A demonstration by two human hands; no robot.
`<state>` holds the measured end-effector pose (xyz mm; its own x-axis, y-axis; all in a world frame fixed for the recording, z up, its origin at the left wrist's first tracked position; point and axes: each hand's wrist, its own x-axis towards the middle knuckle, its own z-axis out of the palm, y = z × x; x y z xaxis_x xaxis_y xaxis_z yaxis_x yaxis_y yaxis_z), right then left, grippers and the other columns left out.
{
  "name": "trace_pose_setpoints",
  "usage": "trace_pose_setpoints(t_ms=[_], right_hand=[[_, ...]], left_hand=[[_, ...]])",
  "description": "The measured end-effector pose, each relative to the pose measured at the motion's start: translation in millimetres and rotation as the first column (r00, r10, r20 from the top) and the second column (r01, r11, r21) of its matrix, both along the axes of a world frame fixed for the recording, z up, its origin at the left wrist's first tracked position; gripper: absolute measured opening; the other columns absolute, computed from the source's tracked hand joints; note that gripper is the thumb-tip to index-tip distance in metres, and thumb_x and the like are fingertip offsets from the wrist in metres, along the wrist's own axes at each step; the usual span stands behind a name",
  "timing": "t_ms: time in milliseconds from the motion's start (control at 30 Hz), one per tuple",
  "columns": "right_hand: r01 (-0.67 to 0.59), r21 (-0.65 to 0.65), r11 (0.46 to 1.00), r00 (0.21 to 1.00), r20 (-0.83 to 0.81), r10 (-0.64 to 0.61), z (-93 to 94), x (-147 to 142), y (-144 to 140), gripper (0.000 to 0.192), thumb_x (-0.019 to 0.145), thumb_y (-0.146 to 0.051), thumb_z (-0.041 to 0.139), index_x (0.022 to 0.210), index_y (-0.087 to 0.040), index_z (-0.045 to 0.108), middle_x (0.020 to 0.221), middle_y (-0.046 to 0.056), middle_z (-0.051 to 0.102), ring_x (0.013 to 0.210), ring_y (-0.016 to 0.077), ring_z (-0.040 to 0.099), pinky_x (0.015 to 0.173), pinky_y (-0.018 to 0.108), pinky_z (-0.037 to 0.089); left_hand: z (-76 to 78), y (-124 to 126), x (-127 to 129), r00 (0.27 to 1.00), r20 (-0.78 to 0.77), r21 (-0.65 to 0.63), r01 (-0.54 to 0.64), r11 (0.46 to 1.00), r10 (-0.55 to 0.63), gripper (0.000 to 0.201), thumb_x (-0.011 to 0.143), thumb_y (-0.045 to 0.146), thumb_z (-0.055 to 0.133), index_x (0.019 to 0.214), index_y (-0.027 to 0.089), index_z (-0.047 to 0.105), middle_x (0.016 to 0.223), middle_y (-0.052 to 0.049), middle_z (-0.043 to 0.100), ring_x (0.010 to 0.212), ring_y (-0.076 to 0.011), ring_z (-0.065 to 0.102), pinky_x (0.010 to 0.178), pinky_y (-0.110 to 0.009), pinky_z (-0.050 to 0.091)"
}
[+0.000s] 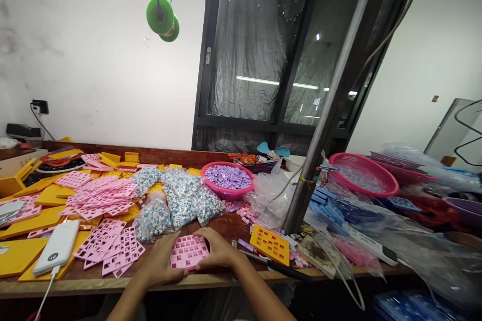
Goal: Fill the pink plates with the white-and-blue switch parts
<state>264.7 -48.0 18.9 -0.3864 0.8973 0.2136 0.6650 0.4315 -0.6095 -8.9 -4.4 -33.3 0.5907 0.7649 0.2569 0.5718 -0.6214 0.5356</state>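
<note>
A pink plate with rows of square holes (189, 251) lies at the front of the workbench, between my two hands. My left hand (162, 260) grips its left edge, thumb along the near side. On the opposite edge, my right hand (217, 248) curls round the plate from the far corner to the near one. Just behind it are clear bags of small blue and white parts (182, 193). To the left lie loose pink grid sheets (101, 241). A yellow plate with square holes (270, 245) sits right of my right hand, beside a black-handled tool (288, 271).
Behind the bags stands a pink basket of purple pieces (228, 193). A metal post (331, 95) rises right of centre. A white power bank (57, 247) with a cable rests at front left, near yellow boards (22, 256). Green spools (160, 15) hang overhead. Plastic bags crowd the right.
</note>
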Motion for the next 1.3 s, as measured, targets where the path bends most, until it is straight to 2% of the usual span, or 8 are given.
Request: trace_pose_setpoints(t_ms=[267,600,800,967,1067,1133,1233,1300], right_hand=[[-0.006,-0.091,0.996,1.0,0.009,0.007,2.5,5.0,5.4,0.097,0.051,-0.05,0.096,0.137,-0.021,0.062,0.138,0.012,0.062,0.126,0.0349,0.058,0.111,0.047,0.044],[-0.052,-0.209,0.977,0.962,0.254,0.105,20.9,2.0,15.7,0.117,0.057,-0.058,0.092,0.157,-0.022,0.043,0.159,0.017,0.045,0.145,0.0403,0.042,0.121,0.051,0.031],[-0.064,-0.088,0.994,0.888,0.449,0.097,23.8,-21.6,14.4,0.103,0.068,-0.074,0.078,0.155,-0.027,0.049,0.142,0.015,0.058,0.127,0.0406,0.055,0.11,0.053,0.042],[-0.079,-0.041,0.996,0.908,0.409,0.089,16.4,-26.2,3.7,0.099,0.076,-0.078,0.07,0.156,-0.025,0.046,0.154,0.014,0.051,0.14,0.0369,0.045,0.117,0.05,0.034],[-0.079,-0.01,0.997,0.908,0.411,0.076,15.1,-28.4,-4.6,0.098,0.079,-0.08,0.065,0.156,-0.024,0.044,0.155,0.014,0.051,0.143,0.0361,0.042,0.118,0.051,0.03],[-0.071,0.021,0.997,0.9,0.432,0.055,14.7,-31.3,-8.7,0.097,0.08,-0.082,0.062,0.156,-0.023,0.045,0.155,0.014,0.052,0.143,0.0362,0.042,0.119,0.051,0.029],[-0.058,0.057,0.997,0.888,0.459,0.026,12.1,-35.9,-12.7,0.095,0.084,-0.082,0.056,0.156,-0.022,0.045,0.155,0.014,0.052,0.144,0.0363,0.041,0.118,0.052,0.029],[-0.045,0.073,0.996,0.883,0.47,0.005,8.4,-37.8,-14.6,0.095,0.085,-0.083,0.053,0.156,-0.022,0.044,0.156,0.014,0.051,0.144,0.0366,0.041,0.117,0.052,0.03]], left_hand=[[2.5,-3.9,-0.8,1.0,-0.001,0.037,0.0,0.999,0.0,0.105,0.069,0.061,0.078,0.158,0.024,0.037,0.16,-0.014,0.046,0.144,-0.0372,0.047,0.12,-0.05,0.039],[7.9,-13.5,1.9,0.998,-0.05,0.108,-0.018,0.994,0.024,0.099,0.071,0.07,0.075,0.151,0.02,0.047,0.155,-0.016,0.053,0.141,-0.0361,0.051,0.12,-0.049,0.04],[4.5,-15.0,0.0,0.998,-0.06,0.148,0.001,0.989,0.008,0.103,0.073,0.08,0.068,0.151,0.016,0.048,0.153,-0.018,0.054,0.14,-0.0375,0.052,0.119,-0.053,0.04],[-1.5,-12.5,1.7,0.999,-0.043,0.161,0.015,0.987,-0.008,0.105,0.07,0.079,0.071,0.153,0.02,0.045,0.154,-0.017,0.054,0.14,-0.0373,0.052,0.119,-0.052,0.041],[2.7,-13.7,2.8,0.999,-0.03,0.16,0.03,0.987,-0.026,0.105,0.069,0.077,0.074,0.153,0.021,0.046,0.154,-0.017,0.053,0.14,-0.0381,0.052,0.118,-0.054,0.042],[12.2,-18.6,-8.4,0.999,-0.025,0.16,0.047,0.986,-0.044,0.104,0.071,0.075,0.075,0.154,0.022,0.044,0.157,-0.016,0.05,0.143,-0.0379,0.049,0.12,-0.054,0.04],[32.0,-34.9,-53.7,0.999,0.048,0.151,0.016,0.988,-0.023,0.094,0.08,0.068,0.072,0.156,0.025,0.039,0.16,-0.013,0.046,0.147,-0.0341,0.045,0.122,-0.051,0.039],[42.1,-49.9,-92.8,0.977,0.177,0.116,-0.143,0.983,0.121,0.07,0.091,0.061,0.065,0.151,0.031,0.045,0.154,-0.009,0.054,0.139,-0.0305,0.053,0.115,-0.047,0.048]])
